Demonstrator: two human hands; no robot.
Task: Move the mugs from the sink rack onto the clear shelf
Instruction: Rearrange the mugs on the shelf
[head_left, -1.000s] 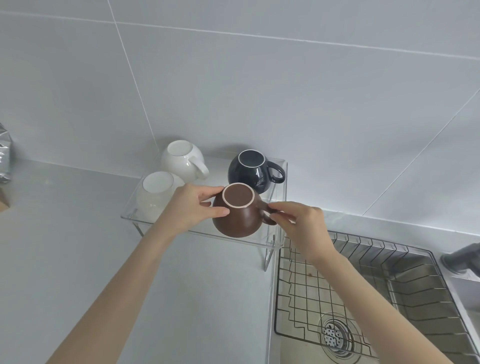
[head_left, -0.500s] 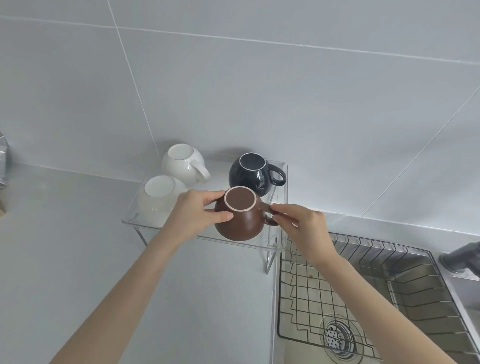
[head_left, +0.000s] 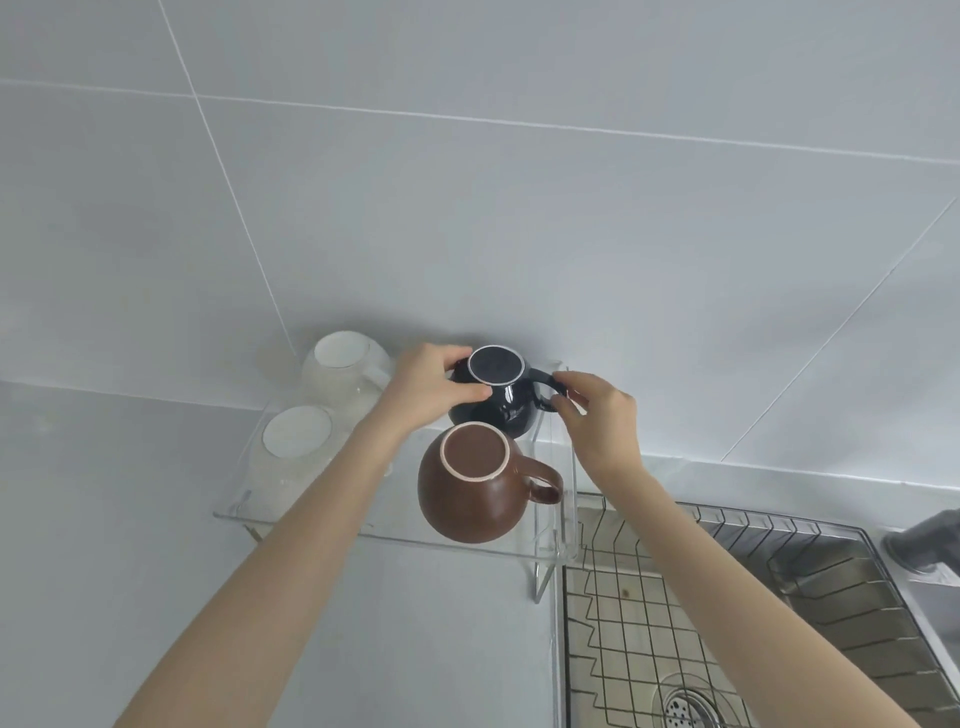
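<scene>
Mugs counted four, all upside down on the clear shelf (head_left: 311, 527): two white mugs (head_left: 344, 366) (head_left: 296, 441) at left, brown mug (head_left: 475, 486) at front right, dark mug (head_left: 498, 397) behind it. Left hand (head_left: 428, 387) wrapped round the dark mug's body; right hand (head_left: 600, 415) pinched its handle. Sink rack (head_left: 727, 597) sat at right, holding no mugs.

Glossy dark mug (head_left: 498, 415), matt brown mug (head_left: 467, 504), clear smooth plastic shelf (head_left: 363, 535), shiny metal wire rack (head_left: 727, 597), smooth pale wall tiles (head_left: 519, 234)
</scene>
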